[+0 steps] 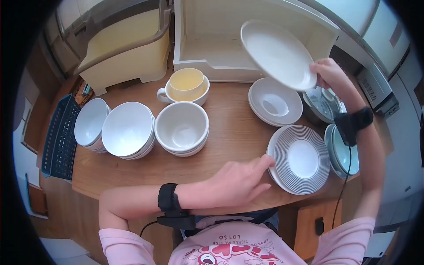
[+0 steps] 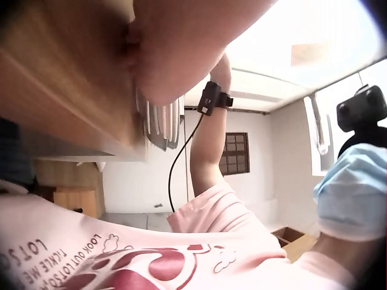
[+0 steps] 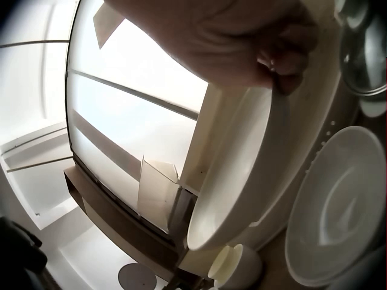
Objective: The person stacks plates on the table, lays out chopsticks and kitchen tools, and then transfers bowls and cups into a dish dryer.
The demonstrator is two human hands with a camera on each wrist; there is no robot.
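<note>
My right hand (image 1: 330, 73) pinches the rim of a large white oval plate (image 1: 278, 53), held tilted in the air before the cream bin. The right wrist view shows this plate (image 3: 242, 169) edge-on below the fingers. Under it on the table sits a stack of white shallow dishes (image 1: 276, 102). My left hand (image 1: 240, 183) is low over the table's front, index finger extended to the left rim of a stack of plates, the top one a grey-ringed plate (image 1: 304, 160). It grips nothing. In the left wrist view my forearm hides most of the tabletop.
To the left stand white bowls (image 1: 128, 129), a thick white bowl stack (image 1: 182, 127) and a yellow cup (image 1: 187, 84) inside a white mug. A dark basket (image 1: 62, 137) borders the left edge. Pale green bowls (image 1: 346, 150) and glass bowls (image 1: 321, 104) are at right. The cream bin (image 1: 212, 48) stands behind.
</note>
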